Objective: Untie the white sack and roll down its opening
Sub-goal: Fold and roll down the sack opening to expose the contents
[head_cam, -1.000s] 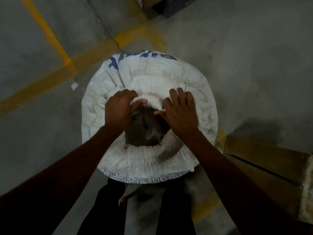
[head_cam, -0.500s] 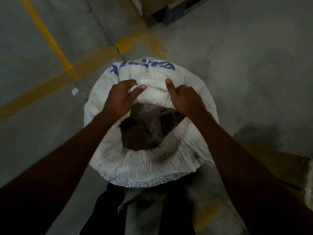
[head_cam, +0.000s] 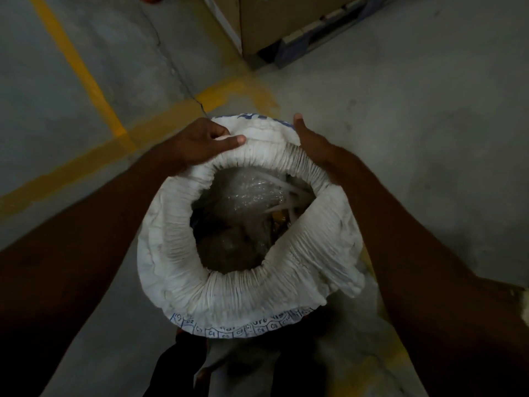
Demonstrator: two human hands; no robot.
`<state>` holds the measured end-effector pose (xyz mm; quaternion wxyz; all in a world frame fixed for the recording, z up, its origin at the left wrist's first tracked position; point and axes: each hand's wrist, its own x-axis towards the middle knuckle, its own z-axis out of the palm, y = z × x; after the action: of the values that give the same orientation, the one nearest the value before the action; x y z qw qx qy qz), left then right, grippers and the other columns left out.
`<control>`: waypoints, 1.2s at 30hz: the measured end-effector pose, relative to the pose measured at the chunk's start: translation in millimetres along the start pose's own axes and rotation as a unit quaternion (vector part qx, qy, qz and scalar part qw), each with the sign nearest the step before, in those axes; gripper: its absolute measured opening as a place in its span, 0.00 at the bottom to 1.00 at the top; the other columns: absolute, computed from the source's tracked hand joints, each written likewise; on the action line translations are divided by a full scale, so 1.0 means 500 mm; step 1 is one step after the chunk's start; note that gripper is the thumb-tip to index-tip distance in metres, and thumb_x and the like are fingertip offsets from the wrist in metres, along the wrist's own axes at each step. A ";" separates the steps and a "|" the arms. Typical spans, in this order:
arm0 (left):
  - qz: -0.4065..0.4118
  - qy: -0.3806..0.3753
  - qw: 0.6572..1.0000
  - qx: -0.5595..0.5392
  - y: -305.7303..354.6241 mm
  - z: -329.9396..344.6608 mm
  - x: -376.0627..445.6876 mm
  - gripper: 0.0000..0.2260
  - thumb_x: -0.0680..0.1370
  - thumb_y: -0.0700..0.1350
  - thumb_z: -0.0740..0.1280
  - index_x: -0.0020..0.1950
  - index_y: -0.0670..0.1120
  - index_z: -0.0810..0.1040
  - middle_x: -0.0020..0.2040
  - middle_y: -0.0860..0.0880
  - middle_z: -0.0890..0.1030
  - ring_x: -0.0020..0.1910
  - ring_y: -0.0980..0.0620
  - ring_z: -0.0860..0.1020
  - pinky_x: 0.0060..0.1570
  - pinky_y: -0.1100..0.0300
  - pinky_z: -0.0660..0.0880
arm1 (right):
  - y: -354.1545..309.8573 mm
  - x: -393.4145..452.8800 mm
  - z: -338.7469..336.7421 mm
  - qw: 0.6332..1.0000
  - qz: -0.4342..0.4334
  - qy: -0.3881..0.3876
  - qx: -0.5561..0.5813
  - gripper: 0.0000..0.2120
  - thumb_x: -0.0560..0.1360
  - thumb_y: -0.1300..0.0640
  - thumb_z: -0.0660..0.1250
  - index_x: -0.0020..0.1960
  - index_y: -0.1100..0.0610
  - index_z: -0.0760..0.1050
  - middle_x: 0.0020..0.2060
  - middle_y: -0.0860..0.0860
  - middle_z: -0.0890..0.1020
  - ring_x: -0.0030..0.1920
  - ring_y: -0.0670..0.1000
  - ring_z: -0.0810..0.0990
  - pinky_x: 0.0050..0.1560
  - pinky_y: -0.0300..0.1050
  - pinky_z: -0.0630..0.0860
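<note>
- Left hand [head_cam: 204, 143]: closed on the far left part of the rolled rim, thumb laid flat along the top of the roll, fingers curled over the outside.
- Right hand [head_cam: 310, 141]: set against the far right of the rim, thumb raised and pointing away; the fingers are hidden behind the roll, so its grip cannot be told.
- White sack [head_cam: 246, 299]: stood on the floor between the two forearms, mouth open; the cloth is rolled into a thick pleated ring around the opening. Blue print is seen on the far side and a row of small blue boxes along the near edge.
- Sack contents [head_cam: 246, 202]: crumpled clear plastic and darker shapes are seen inside; detail is too dim to name.
- Concrete floor [head_cam: 400, 124]: grey, marked by yellow painted lines [head_cam: 86, 78] that meet just beyond the sack, with a thin crack running from them.
- Cardboard box [head_cam: 274, 21]: placed at the upper edge, well apart from the sack, resting on a dark pallet [head_cam: 317, 32].
- Dark trouser legs [head_cam: 177, 365]: seen below the sack's near edge.
</note>
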<state>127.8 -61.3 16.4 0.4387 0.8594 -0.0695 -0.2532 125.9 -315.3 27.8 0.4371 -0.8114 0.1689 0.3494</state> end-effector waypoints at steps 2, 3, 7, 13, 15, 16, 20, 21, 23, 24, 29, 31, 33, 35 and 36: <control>0.024 0.053 0.998 -0.015 -0.017 0.026 -0.006 0.23 0.80 0.54 0.71 0.37 0.35 0.78 0.32 0.45 0.74 0.32 0.54 0.71 0.36 0.59 0.67 | 0.007 -0.010 0.017 0.997 -0.026 0.070 -0.037 0.37 0.82 0.32 0.43 0.77 0.56 0.67 0.76 0.59 0.69 0.76 0.57 0.67 0.77 0.48 0.58; 0.032 0.088 0.995 -0.028 -0.026 0.040 -0.010 0.21 0.80 0.53 0.72 0.35 0.39 0.79 0.30 0.49 0.74 0.31 0.57 0.70 0.36 0.59 0.67 | 0.020 -0.017 0.025 0.994 -0.039 0.089 -0.046 0.36 0.83 0.35 0.43 0.76 0.58 0.69 0.74 0.60 0.71 0.74 0.57 0.69 0.75 0.47 0.59; 0.036 0.195 0.978 -0.070 -0.048 0.087 -0.009 0.20 0.81 0.53 0.70 0.36 0.39 0.79 0.32 0.39 0.78 0.32 0.56 0.73 0.37 0.52 0.72 | 0.038 -0.027 0.049 0.985 -0.074 0.122 -0.098 0.35 0.83 0.35 0.44 0.70 0.58 0.76 0.66 0.61 0.79 0.67 0.59 0.76 0.72 0.52 0.67; -0.033 0.265 0.964 0.011 -0.029 0.113 0.003 0.19 0.81 0.61 0.65 0.41 0.47 0.77 0.35 0.50 0.79 0.36 0.53 0.77 0.38 0.54 0.71 | 0.050 -0.022 0.061 0.946 -0.143 0.252 -0.146 0.33 0.83 0.35 0.47 0.41 0.57 0.79 0.39 0.54 0.83 0.45 0.56 0.82 0.53 0.51 0.77; -0.040 0.284 0.957 0.038 -0.011 0.126 -0.023 0.15 0.81 0.62 0.65 0.46 0.51 0.77 0.35 0.53 0.79 0.36 0.54 0.78 0.37 0.56 0.72 | 0.053 -0.041 0.075 0.912 -0.173 0.325 -0.181 0.28 0.82 0.36 0.47 0.44 0.56 0.74 0.39 0.52 0.80 0.44 0.57 0.81 0.53 0.53 0.75; -0.028 0.301 0.953 0.035 -0.003 0.131 -0.044 0.13 0.81 0.61 0.66 0.49 0.52 0.77 0.37 0.53 0.79 0.37 0.55 0.78 0.39 0.55 0.74 | 0.059 -0.055 0.085 0.889 -0.206 0.358 -0.196 0.23 0.82 0.38 0.49 0.46 0.54 0.72 0.42 0.52 0.79 0.46 0.57 0.79 0.54 0.54 0.72; 0.012 0.364 0.931 0.004 0.007 0.150 -0.164 0.07 0.82 0.53 0.68 0.54 0.50 0.76 0.44 0.52 0.78 0.42 0.54 0.76 0.44 0.62 0.73 | 0.116 -0.136 0.136 0.824 -0.462 0.279 -0.175 0.16 0.84 0.51 0.55 0.54 0.60 0.75 0.52 0.60 0.78 0.53 0.59 0.76 0.57 0.57 0.74; 0.005 0.347 0.938 -0.018 -0.001 0.161 -0.197 0.04 0.82 0.51 0.69 0.52 0.52 0.75 0.43 0.52 0.78 0.41 0.55 0.76 0.42 0.67 0.72 | 0.135 -0.153 0.148 0.814 -0.502 0.230 -0.180 0.17 0.85 0.52 0.54 0.51 0.62 0.76 0.49 0.61 0.78 0.49 0.58 0.77 0.52 0.56 0.77; -0.022 0.285 0.958 -0.038 -0.023 0.195 -0.259 0.11 0.79 0.47 0.72 0.46 0.59 0.71 0.39 0.55 0.78 0.41 0.56 0.78 0.38 0.70 0.72 | 0.179 -0.174 0.165 0.810 -0.526 0.146 -0.214 0.17 0.85 0.53 0.54 0.49 0.62 0.77 0.44 0.57 0.79 0.41 0.54 0.77 0.40 0.52 0.77; -0.035 0.242 0.969 -0.028 -0.041 0.213 -0.283 0.13 0.78 0.47 0.73 0.44 0.60 0.71 0.39 0.56 0.78 0.41 0.59 0.79 0.37 0.71 0.73 | 0.200 -0.178 0.169 0.816 -0.517 0.111 -0.232 0.16 0.85 0.53 0.55 0.50 0.61 0.77 0.44 0.56 0.79 0.40 0.53 0.77 0.38 0.51 0.77; 0.079 0.042 0.985 0.150 -0.130 0.264 -0.347 0.19 0.81 0.68 0.57 0.59 0.56 0.75 0.49 0.51 0.85 0.45 0.53 0.84 0.43 0.55 0.81 | 0.274 -0.200 0.166 0.817 -0.397 -0.002 -0.419 0.19 0.84 0.45 0.54 0.61 0.55 0.77 0.53 0.54 0.83 0.49 0.55 0.82 0.52 0.55 0.77; 0.124 0.015 0.967 0.220 -0.156 0.271 -0.356 0.28 0.82 0.69 0.49 0.63 0.52 0.77 0.48 0.49 0.86 0.43 0.49 0.85 0.42 0.54 0.80 | 0.277 -0.220 0.159 0.794 -0.351 -0.017 -0.497 0.26 0.84 0.39 0.47 0.65 0.52 0.75 0.54 0.52 0.84 0.50 0.55 0.83 0.53 0.54 0.74; 0.140 0.017 0.959 0.244 -0.168 0.263 -0.362 0.28 0.84 0.67 0.46 0.64 0.52 0.78 0.43 0.50 0.87 0.38 0.49 0.85 0.40 0.55 0.80 | 0.275 -0.241 0.150 0.787 -0.345 -0.018 -0.512 0.31 0.83 0.36 0.41 0.65 0.51 0.76 0.49 0.52 0.86 0.45 0.55 0.84 0.51 0.52 0.73; 0.161 0.018 0.951 0.262 -0.170 0.250 -0.366 0.25 0.85 0.63 0.45 0.61 0.54 0.79 0.38 0.50 0.86 0.34 0.49 0.84 0.41 0.56 0.78 | 0.275 -0.262 0.146 0.776 -0.357 -0.013 -0.520 0.33 0.83 0.36 0.41 0.57 0.51 0.81 0.41 0.52 0.87 0.41 0.54 0.84 0.56 0.51 0.72; 0.174 0.012 0.947 0.271 -0.168 0.244 -0.366 0.24 0.85 0.62 0.45 0.59 0.55 0.79 0.37 0.50 0.86 0.32 0.49 0.83 0.44 0.55 0.76 | 0.276 -0.270 0.144 0.765 -0.370 -0.014 -0.527 0.33 0.84 0.37 0.43 0.52 0.52 0.83 0.40 0.51 0.87 0.42 0.53 0.84 0.59 0.51 0.70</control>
<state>-99.0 -35.5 -40.6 0.2277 0.9234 -0.2783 -0.1345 -78.7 -337.3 15.7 0.0389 -0.9087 -0.3607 0.2063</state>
